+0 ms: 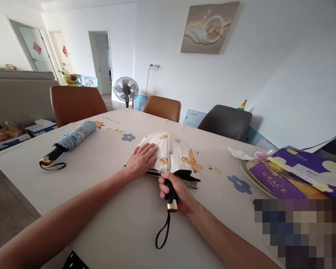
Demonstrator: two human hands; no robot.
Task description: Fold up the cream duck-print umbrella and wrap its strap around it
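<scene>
A white folding umbrella with yellow cartoon prints lies on the table in front of me, its canopy loose and partly spread. Its black handle with a gold end points toward me, and a black wrist strap loops down from it. My right hand is wrapped round that handle. Flat on the left side of the canopy rests my left hand, fingers stretched out. Further left lies a light blue folded umbrella with a black and gold handle, apart from both hands.
The table has a pale cloth with flower prints. Purple boxes sit over a green plate at the right. Brown chairs and a dark grey chair line the far side. A fan stands behind.
</scene>
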